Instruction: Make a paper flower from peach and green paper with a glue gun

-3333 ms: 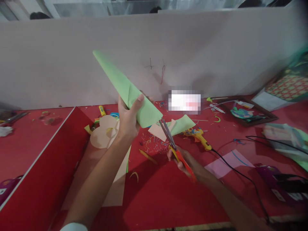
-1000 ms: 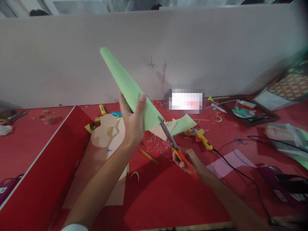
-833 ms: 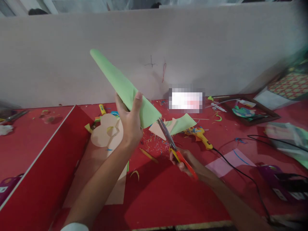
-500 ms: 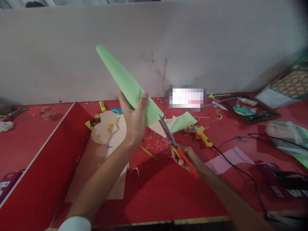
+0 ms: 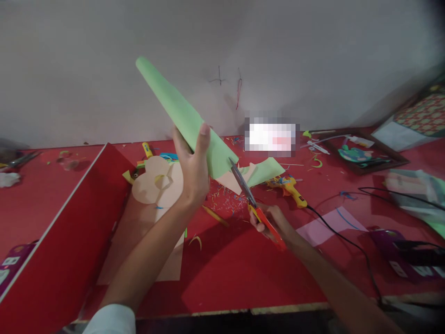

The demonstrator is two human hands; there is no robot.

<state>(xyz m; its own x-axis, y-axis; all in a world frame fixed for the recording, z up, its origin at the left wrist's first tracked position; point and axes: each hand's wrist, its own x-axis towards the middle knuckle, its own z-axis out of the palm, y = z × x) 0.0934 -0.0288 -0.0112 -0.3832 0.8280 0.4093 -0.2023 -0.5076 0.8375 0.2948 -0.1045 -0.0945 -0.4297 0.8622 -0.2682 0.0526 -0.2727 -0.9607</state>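
My left hand (image 5: 195, 169) grips a rolled sheet of light green paper (image 5: 174, 104), thumb on top, the roll slanting from upper left down to the right. Scissors (image 5: 259, 211) with orange and yellow handles are in my right hand (image 5: 273, 222). Their blade tips lie against the lower right end of the green roll, and the blades look nearly closed. Beneath them on the table are a peach paper scrap (image 5: 229, 182) and a green paper offcut (image 5: 267, 171). A peach paper flower (image 5: 149, 183) lies left of my left wrist, over a larger peach sheet (image 5: 114, 260).
A red panel (image 5: 69, 241) stands upright at left on the red table (image 5: 222, 273). Rightward lie a yellow glue gun (image 5: 294, 192) with a black cord, pink paper (image 5: 328, 227) and a dark frame (image 5: 385, 157). A yellow pencil (image 5: 215, 215) lies amid coloured shavings. A grey wall rises behind.
The scissors' blades have moved slightly up onto the edge of the green roll. The roll has shifted a little up and left in view. Both hands keep their grip.
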